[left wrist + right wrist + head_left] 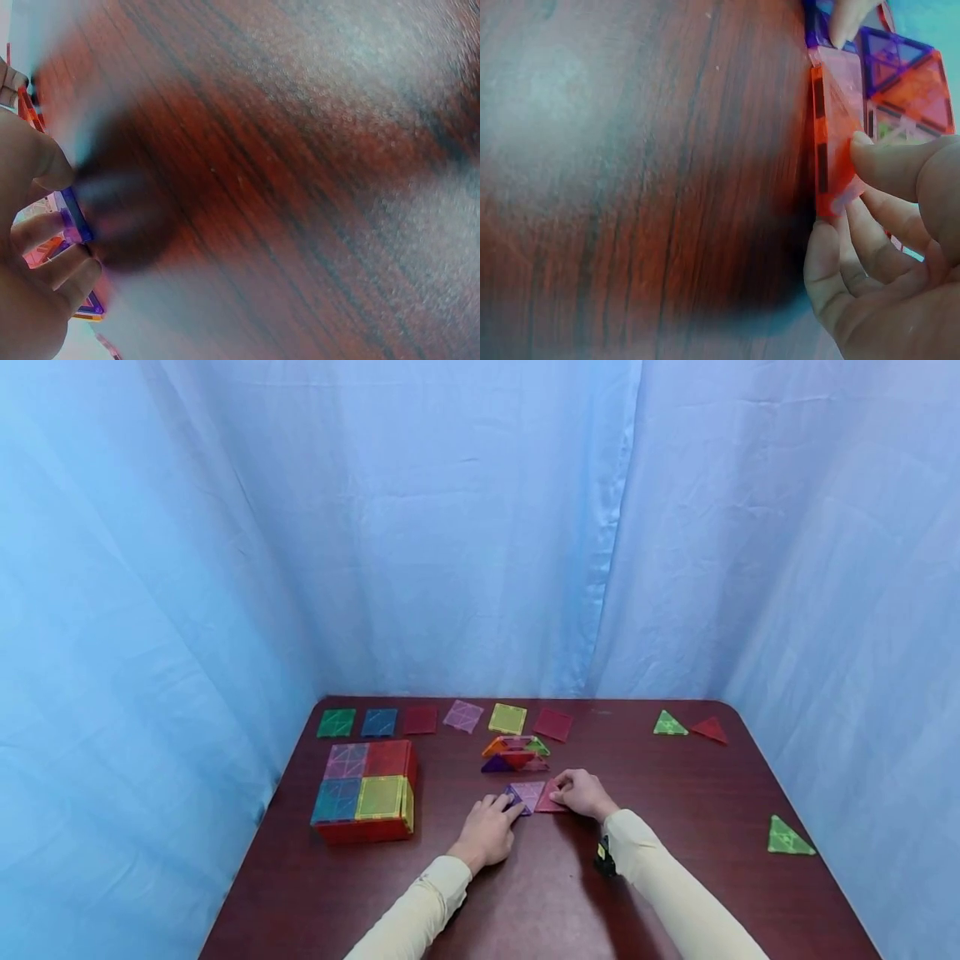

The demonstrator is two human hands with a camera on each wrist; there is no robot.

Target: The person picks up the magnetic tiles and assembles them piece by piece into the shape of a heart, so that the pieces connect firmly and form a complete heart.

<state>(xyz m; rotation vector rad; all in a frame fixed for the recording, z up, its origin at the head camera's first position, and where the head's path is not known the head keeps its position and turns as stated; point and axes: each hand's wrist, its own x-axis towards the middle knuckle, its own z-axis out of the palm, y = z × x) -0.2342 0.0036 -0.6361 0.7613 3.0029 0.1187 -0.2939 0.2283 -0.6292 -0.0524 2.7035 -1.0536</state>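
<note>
On the table in front of me, a translucent purple triangular tile (73, 217), a pink triangular tile (528, 792) and a red triangular tile (834, 165) lie side by side in a row. My left hand (486, 832) rests its fingertips on the purple tile at the row's left end. At the other end my right hand (582, 793) pinches the red tile, thumb on its face and fingers at its outer edge. Just behind stand two short rows of joined triangles, a front one (516, 762) with purple and red, and a rear one (516, 743) with orange, pink and green.
A box built of square tiles (367, 832) stands at the left. Along the back edge lie several loose squares, among them a yellow square (507, 718). Green triangles (786, 837) and a red triangle (710, 729) lie at the right. Blue curtains (480, 527) surround the table.
</note>
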